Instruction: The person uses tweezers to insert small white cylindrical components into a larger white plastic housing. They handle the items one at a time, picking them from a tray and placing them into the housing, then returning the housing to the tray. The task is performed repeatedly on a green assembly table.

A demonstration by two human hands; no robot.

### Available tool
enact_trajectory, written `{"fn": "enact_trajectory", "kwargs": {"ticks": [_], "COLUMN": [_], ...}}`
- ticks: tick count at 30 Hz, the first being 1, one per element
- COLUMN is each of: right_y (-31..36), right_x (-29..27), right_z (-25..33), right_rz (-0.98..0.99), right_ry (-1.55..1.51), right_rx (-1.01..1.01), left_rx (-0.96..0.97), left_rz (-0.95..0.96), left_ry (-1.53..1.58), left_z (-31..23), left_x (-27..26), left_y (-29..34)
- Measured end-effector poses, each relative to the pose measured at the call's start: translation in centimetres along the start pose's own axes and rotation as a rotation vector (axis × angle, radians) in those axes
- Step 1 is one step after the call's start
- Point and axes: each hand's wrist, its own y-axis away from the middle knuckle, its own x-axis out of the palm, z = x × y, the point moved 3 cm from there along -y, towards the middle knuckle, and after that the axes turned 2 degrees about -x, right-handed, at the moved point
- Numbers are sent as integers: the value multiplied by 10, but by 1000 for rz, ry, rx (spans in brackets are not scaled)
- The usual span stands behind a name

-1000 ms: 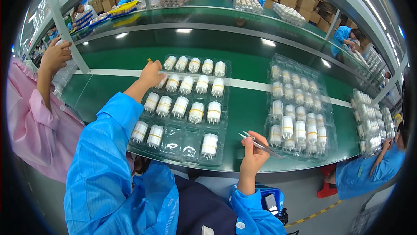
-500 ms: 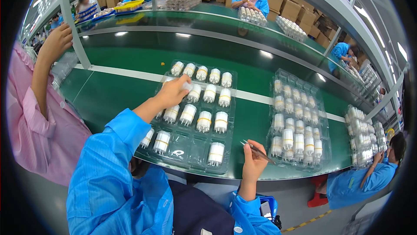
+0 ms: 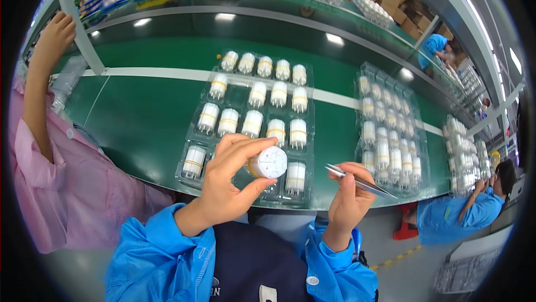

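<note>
My left hand (image 3: 231,171) grips a white cylinder-shaped part (image 3: 272,162) between thumb and fingers, its round segmented end turned up toward me. My right hand (image 3: 352,199) holds a pair of metal tweezers (image 3: 360,183), tips pointing left toward that part but apart from it. Beneath and beyond my left hand lies a clear plastic tray (image 3: 237,93) with rows of similar white parts (image 3: 257,95), each banded in yellow with pins at the lower end. My left hand hides some of the tray's near row.
A second filled tray (image 3: 420,134) lies to the right, with stacked trays (image 3: 460,157) farther right. At my left is a person in a pink sleeve (image 3: 42,162), one hand by a metal post (image 3: 81,34). The green bench (image 3: 139,112) carries a white stripe.
My left hand has come from the tray's second row back toward me, bringing a white part. My right hand and the tweezers have moved slightly right and up. The view has shifted.
</note>
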Motion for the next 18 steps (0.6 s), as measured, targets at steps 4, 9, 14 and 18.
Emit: {"fn": "enact_trajectory", "kwargs": {"ticks": [4, 9, 14, 18], "right_y": [2, 1, 2, -2], "right_x": [40, 62, 69, 69], "right_z": [31, 34, 31, 31], "right_rz": [221, 379, 449, 472], "right_ry": [-2, 81, 131, 162], "right_rx": [-113, -82, -94, -118], "left_rx": [16, 59, 39, -89], "left_rz": [-10, 16, 84, 193], "left_ry": [-6, 51, 226, 501], "left_z": [2, 7, 13, 17], "left_x": [8, 8, 7, 6], "left_y": [12, 20, 24, 28]}}
